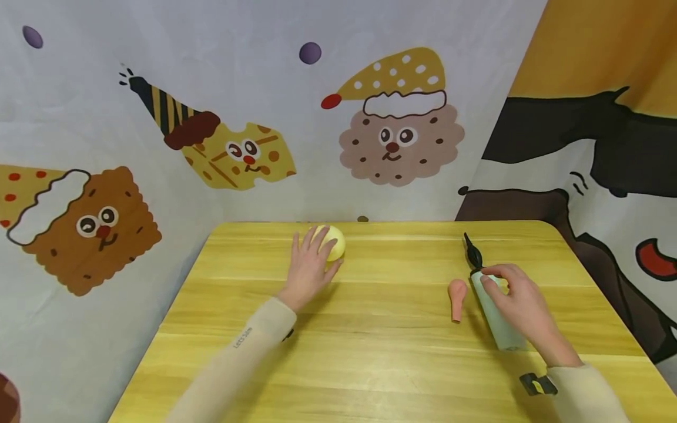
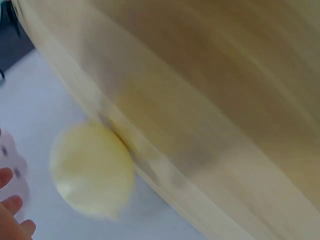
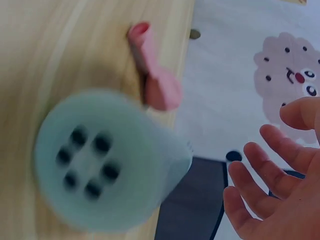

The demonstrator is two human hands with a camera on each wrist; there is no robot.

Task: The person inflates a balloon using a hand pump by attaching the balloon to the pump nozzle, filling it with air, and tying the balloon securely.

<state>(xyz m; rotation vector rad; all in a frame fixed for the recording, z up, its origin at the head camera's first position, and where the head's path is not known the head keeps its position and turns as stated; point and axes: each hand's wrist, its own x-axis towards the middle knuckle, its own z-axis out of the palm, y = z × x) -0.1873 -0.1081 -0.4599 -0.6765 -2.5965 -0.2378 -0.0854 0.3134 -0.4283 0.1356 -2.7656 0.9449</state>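
Observation:
A small inflated yellow balloon point(image 1: 335, 243) sits near the far edge of the table; the left wrist view shows the same balloon point(image 2: 92, 170), blurred. My left hand point(image 1: 309, 267) reaches over its left side with fingers spread; whether they touch it I cannot tell. On the right lies a pale green hand balloon pump point(image 1: 499, 320) with a black nozzle point(image 1: 473, 254) pointing away from me. Over the pump hovers my right hand point(image 1: 523, 302), its fingers apart and loosely bent in the right wrist view, holding nothing. A limp pink balloon point(image 1: 456, 299) lies just left of the pump.
The wooden table point(image 1: 359, 358) ends at a cloth backdrop point(image 1: 264, 70) printed with cartoon biscuits and cheese, which hangs behind it and along the left. A dark wrist strap piece point(image 1: 538, 385) shows by the right sleeve.

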